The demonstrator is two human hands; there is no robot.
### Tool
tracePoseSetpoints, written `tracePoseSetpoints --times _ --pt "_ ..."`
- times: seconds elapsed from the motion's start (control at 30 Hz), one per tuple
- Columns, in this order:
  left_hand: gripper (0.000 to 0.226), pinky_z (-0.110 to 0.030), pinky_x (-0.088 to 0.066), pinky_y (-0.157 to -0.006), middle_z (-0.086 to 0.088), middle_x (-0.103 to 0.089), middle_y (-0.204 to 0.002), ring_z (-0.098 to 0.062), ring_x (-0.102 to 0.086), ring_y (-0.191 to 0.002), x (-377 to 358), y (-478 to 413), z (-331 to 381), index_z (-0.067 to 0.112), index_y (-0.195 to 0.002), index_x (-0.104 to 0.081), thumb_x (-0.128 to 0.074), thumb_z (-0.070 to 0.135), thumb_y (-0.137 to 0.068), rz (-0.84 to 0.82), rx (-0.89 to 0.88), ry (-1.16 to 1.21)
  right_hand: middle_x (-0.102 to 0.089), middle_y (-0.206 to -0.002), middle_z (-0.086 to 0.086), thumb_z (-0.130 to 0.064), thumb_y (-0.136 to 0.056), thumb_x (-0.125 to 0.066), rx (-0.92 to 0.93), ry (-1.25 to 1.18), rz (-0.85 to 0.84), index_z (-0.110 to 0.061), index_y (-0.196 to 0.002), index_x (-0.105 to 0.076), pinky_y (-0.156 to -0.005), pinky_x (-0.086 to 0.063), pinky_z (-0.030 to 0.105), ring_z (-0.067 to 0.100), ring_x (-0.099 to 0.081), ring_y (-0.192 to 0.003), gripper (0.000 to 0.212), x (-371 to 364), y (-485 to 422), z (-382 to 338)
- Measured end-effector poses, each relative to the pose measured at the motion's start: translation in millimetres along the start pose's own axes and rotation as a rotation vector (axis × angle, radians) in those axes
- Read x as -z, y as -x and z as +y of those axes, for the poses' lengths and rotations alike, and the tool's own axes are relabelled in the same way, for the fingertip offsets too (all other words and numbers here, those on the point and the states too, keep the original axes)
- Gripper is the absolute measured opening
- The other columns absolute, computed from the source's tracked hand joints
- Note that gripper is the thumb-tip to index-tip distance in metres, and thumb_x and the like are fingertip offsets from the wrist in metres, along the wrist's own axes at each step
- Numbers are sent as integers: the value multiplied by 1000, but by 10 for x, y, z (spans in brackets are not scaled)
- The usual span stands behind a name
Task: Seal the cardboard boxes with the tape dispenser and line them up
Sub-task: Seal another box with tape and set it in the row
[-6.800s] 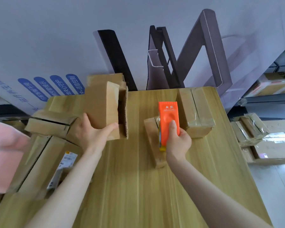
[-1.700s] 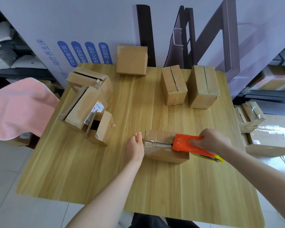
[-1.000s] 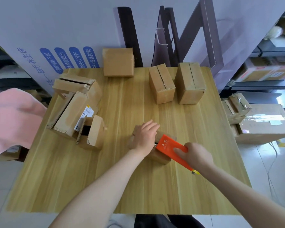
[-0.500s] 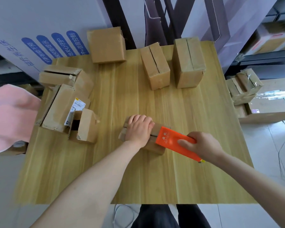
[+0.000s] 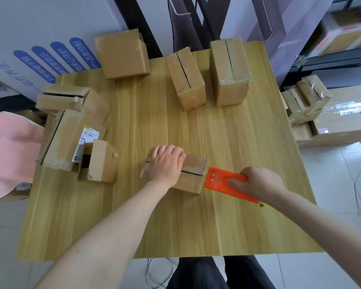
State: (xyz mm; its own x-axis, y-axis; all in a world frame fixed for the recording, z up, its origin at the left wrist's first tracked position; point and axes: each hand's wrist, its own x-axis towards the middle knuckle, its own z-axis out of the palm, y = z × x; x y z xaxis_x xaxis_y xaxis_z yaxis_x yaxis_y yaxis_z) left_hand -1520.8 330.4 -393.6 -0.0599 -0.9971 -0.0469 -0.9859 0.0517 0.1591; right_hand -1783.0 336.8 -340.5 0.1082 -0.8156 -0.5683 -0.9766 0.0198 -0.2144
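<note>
Cardboard box: brown, seam gapped | left hand grips it | right hand grips tape dispenser

place: stockroom | cues: shelving; stacked parcels; packing table

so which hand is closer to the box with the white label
Left. The left hand holds the box being sealed, right of the labelled box; the right hand grips the tape dispenser farther right.
</note>
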Motion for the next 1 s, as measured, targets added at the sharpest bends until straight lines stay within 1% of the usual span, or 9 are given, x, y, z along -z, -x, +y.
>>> tracePoseSetpoints --times 0.17,0.33,0.43,0.53,0.67,0.77,0.83,0.9,1.0 --pt "41 -34 -26 -104 9 -59 -101 -17 -49 -100 -4 -15 21 26 -98 -58 -20 42 -100 -6 4 3 -57 -69 -1 -62 -80 -55 -104 -8 -103 -15 -70 -55 -54 -36 25 20 -56 -67 48 242 -240 -285" --pt "46 -35 -27 -106 9 -59 -101 -18 -50 -101 -14 -4 12 25 -99 -58 -16 44 -100 8 -2 24 -64 -84 10 -46 -75 -71 -253 -434 -337 -7 -92 -64 -70 -47 33 27 -61 -80 43 293 -519 -230" --pt "45 -36 -26 -108 9 -60 -101 -18 -51 -101 -18 -1 -2 25 -98 -58 -17 44 -100 16 -5 44 -64 -82 11 -44 -76 -73 -281 -473 -380 -5 -94 -64 -71 -47 33 26 -60 -75 43 207 -521 -172" --pt "44 -36 -26 -109 8 -61 -103 -17 -51 -103 -14 -9 -7 25 -100 -59 -19 44 -100 11 -7 54 -64 -80 11 -46 -75 -72 -286 -441 -299 -5 -95 -62 -65 -46 31 25 -60 -72 47 157 -466 -167" --pt "40 -35 -22 -110 9 -61 -109 -18 -49 -110 -8 12 -20 26 -104 -60 -28 49 -97 10 -23 78 -58 -69 2 -60 -77 -61 -230 -153 -136 -11 -78 -61 -57 -40 27 20 -56 -65 49 205 -335 -290" --pt "45 -34 -17 -111 10 -57 -115 -17 -44 -116 35 32 -44 29 -112 -57 -36 61 -87 -43 -47 106 -58 -68 -1 -60 -78 -58 -233 -89 -67 -14 -73 -58 -55 -37 25 17 -55 -62 46 227 -211 -358" --pt "47 -33 -14 -113 11 -54 -120 -16 -41 -121 66 30 -45 32 -116 -54 -45 65 -83 -97 -24 132 -58 -69 0 -60 -78 -59 -266 -156 -57 -13 -74 -57 -54 -38 25 17 -54 -62 47 179 -137 -313" --pt "51 -34 -14 -114 12 -52 -124 -16 -38 -124 71 62 -29 34 -119 -53 -52 66 -80 -125 60 153 -58 -69 3 -61 -78 -60 -325 -316 -27 -11 -75 -56 -58 -41 28 20 -56 -64 50 131 -62 -198" --pt "56 -33 -21 -111 11 -54 -125 -17 -40 -124 89 211 75 34 -121 -54 -56 68 -77 -89 341 201 -62 -69 11 -54 -81 -63 -393 -601 111 -2 -75 -61 -63 -44 32 24 -57 -64 52 128 87 5"
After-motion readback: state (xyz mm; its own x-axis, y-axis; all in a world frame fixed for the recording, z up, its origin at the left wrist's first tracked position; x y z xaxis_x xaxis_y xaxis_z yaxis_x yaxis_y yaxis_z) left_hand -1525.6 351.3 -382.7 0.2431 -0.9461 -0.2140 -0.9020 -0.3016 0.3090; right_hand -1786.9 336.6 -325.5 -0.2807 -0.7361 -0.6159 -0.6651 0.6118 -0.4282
